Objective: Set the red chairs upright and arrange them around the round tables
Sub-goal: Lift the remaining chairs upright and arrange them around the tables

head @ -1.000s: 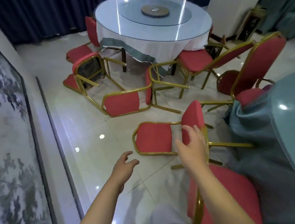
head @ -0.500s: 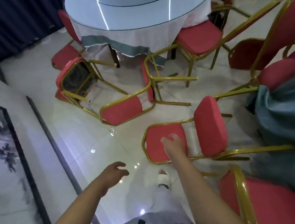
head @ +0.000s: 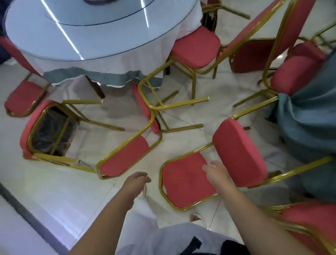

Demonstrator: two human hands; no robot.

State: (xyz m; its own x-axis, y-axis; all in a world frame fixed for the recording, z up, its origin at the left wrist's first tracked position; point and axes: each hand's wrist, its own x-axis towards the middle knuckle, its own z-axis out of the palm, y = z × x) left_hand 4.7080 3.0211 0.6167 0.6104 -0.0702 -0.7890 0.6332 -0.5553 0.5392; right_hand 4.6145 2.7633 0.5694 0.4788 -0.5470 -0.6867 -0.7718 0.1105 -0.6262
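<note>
Right hand (head: 216,174) over fallen chair (head: 182,186), left (head: 136,183) relaxed

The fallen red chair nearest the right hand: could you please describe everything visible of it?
The red padded chair with a gold metal frame lies on its back on the tiled floor: backrest flat, seat cushion upright, legs pointing toward the teal tablecloth. The right hand hovers open over the backrest; contact unclear.
</note>
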